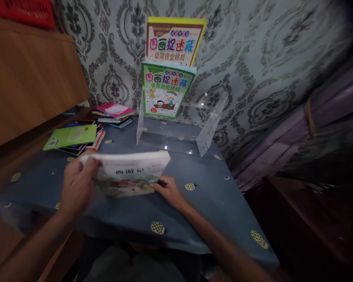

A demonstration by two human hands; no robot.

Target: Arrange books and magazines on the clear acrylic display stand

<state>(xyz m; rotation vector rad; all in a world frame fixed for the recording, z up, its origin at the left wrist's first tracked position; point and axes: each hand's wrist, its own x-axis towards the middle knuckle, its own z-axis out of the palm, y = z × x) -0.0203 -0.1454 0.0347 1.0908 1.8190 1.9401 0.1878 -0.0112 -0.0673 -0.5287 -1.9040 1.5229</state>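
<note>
Both hands hold a book (132, 178) with a pale cover, dark Chinese lettering and a coloured picture along its lower part; it is a little blurred. My left hand (78, 182) grips its left end, thumb on the cover. At the lower right corner, my right hand (169, 190) pinches it between thumb and fingers. Beyond the book stands a clear acrylic rack (206, 129). A green-edged picture book (167, 92) leans upright in its left part, with a yellow-edged book (175, 41) higher up behind it.
A pile of books topped by a green one (72, 136) lies at the table's left. Behind it is a second stack with a pink top (114, 109). A wooden cabinet (32, 78) borders the left, a purple curtain (282, 137) the right. The table has a blue-grey cloth (211, 199).
</note>
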